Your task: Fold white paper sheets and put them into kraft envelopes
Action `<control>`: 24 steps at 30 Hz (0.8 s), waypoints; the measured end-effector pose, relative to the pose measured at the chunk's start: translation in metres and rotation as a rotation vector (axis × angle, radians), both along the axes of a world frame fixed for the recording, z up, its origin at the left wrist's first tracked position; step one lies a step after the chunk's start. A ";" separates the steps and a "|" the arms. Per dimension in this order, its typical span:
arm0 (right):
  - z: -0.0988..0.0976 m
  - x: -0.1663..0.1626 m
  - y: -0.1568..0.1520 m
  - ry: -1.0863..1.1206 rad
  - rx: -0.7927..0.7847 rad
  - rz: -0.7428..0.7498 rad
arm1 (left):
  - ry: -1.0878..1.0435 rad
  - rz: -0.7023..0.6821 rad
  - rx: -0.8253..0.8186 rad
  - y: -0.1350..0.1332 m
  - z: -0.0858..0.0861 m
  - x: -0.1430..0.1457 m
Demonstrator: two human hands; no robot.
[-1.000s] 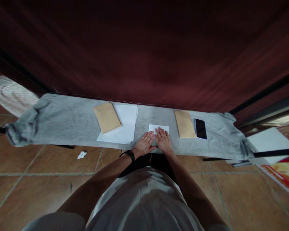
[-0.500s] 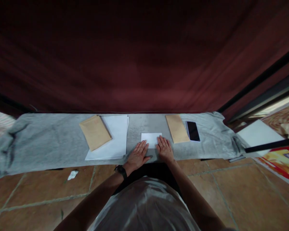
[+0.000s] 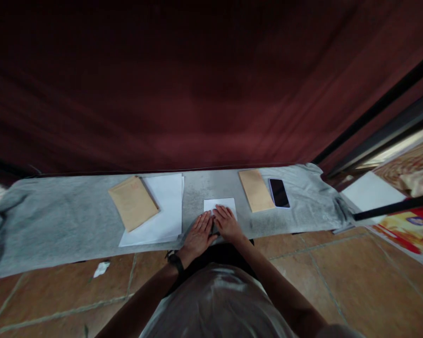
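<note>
A small folded white paper [image 3: 218, 205] lies near the front edge of a long table under a grey cloth [image 3: 56, 220]. My right hand [image 3: 226, 222] lies flat on the paper's near part, fingers stretched out. My left hand [image 3: 198, 235] rests flat beside it on the cloth, fingers together and extended, touching the paper's left corner. A black band sits on my left wrist. Neither hand holds anything.
A brown envelope [image 3: 133, 202] lies on a stack of white sheets [image 3: 164, 211] to the left. Another brown envelope [image 3: 255, 190] and a black phone [image 3: 279, 192] lie to the right. A dark red curtain [image 3: 197, 94] hangs behind. A paper scrap [image 3: 101, 269] lies on the tiled floor.
My hands spread apart half a second ago and have now come back together on the folded paper. The view has tilted and shifted slightly; the paper stays in place.
</note>
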State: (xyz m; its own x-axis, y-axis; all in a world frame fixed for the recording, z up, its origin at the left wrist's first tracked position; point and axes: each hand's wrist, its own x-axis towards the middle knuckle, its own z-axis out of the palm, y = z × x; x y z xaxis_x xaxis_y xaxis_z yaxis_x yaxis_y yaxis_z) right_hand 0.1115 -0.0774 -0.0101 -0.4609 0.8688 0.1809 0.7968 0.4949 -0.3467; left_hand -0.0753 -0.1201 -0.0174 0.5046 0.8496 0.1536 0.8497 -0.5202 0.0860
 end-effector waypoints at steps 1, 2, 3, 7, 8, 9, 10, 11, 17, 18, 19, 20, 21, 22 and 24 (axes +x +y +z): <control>0.001 -0.003 0.005 -0.001 -0.007 0.013 | 0.001 0.002 0.005 0.000 -0.001 0.000; 0.002 -0.005 0.011 -0.003 -0.013 0.013 | -0.001 0.003 0.010 0.000 -0.001 0.000; 0.004 -0.006 0.017 -0.005 -0.016 0.005 | -0.007 0.005 0.014 0.000 -0.002 0.000; 0.011 -0.002 0.040 -0.026 -0.025 -0.018 | -0.034 0.012 0.014 -0.001 -0.001 0.000; 0.013 -0.001 0.044 -0.036 -0.028 -0.018 | -0.035 0.012 0.011 -0.001 -0.001 0.000; 0.015 0.000 0.048 -0.049 -0.033 -0.020 | -0.033 0.012 0.008 -0.001 -0.001 0.000; 0.017 0.000 0.052 -0.066 -0.045 -0.026 | -0.031 0.011 0.006 -0.002 0.000 0.000; 0.020 0.000 0.055 -0.084 -0.062 -0.037 | -0.028 0.011 0.005 -0.002 0.001 0.000; 0.030 -0.010 0.080 -0.142 -0.159 -0.089 | -0.032 0.009 0.008 -0.001 0.005 0.001; 0.032 -0.011 0.085 -0.145 -0.172 -0.095 | -0.033 0.007 0.011 -0.001 0.005 0.001; 0.033 -0.012 0.090 -0.147 -0.186 -0.103 | -0.035 0.006 0.014 -0.001 0.005 0.001; 0.034 -0.013 0.094 -0.149 -0.200 -0.110 | -0.037 0.006 0.016 -0.001 0.005 0.001; 0.035 -0.014 0.097 -0.151 -0.213 -0.117 | -0.042 0.005 0.017 -0.001 0.005 0.001; 0.036 -0.014 0.099 -0.151 -0.224 -0.123 | -0.049 0.004 0.016 0.000 0.005 0.001; 0.039 -0.015 0.102 -0.148 -0.241 -0.129 | -0.080 0.002 0.007 0.000 0.004 0.001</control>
